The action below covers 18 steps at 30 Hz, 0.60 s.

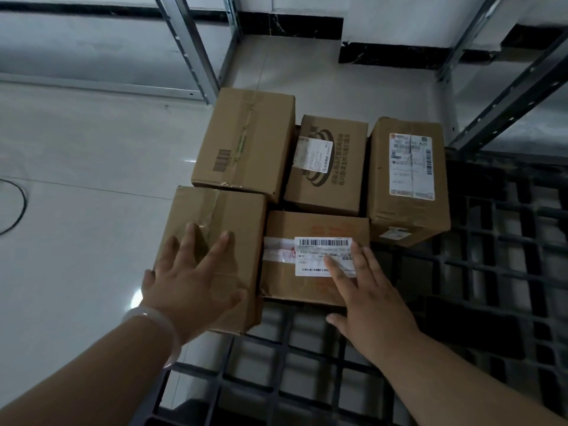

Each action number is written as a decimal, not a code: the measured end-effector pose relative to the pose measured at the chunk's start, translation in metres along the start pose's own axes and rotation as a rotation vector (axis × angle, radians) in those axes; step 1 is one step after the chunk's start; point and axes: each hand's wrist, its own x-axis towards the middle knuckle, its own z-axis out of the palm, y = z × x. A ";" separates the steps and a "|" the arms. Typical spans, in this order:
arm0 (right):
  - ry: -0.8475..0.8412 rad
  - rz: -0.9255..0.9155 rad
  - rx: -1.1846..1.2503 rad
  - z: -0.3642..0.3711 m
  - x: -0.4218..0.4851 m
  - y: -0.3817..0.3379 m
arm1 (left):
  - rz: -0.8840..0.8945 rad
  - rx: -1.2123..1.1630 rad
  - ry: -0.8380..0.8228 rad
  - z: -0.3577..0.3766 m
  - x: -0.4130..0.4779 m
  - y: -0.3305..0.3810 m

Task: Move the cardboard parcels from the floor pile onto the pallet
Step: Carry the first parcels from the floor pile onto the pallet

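Several cardboard parcels sit packed together at the far left corner of a black grid pallet [479, 272]. My left hand [192, 281] lies flat with spread fingers on the near-left taped parcel [227, 216]. Flat on the low parcel [313, 290] with the white barcode label lies my right hand [365, 290], its fingers straight. Behind them stand a tall plain parcel [246, 139], a printed parcel [329, 167] and a labelled parcel [408, 179] on the right.
Grey metal shelving uprights [190, 44] rise behind the parcels, and a dark rack frame [507, 96] slants at the right. Pale glossy floor tiles [76, 179] spread to the left, with a thin black cable [18, 210] at the left edge.
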 end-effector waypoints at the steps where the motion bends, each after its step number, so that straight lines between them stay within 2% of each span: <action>1: 0.012 0.009 -0.002 0.001 -0.001 -0.002 | 0.009 0.004 0.013 0.002 0.002 0.001; 10: 0.013 0.048 0.179 -0.003 -0.005 -0.007 | 0.075 0.061 0.016 0.001 0.006 -0.007; 12: 0.090 0.070 0.220 -0.014 -0.006 -0.001 | 0.080 0.066 0.043 -0.001 0.005 -0.004; 15: 0.299 0.165 0.148 -0.036 -0.001 0.018 | 0.121 0.065 0.086 -0.004 0.002 0.002; 18: 0.295 0.312 0.112 -0.056 0.011 0.041 | 0.193 0.091 0.105 -0.005 0.001 0.015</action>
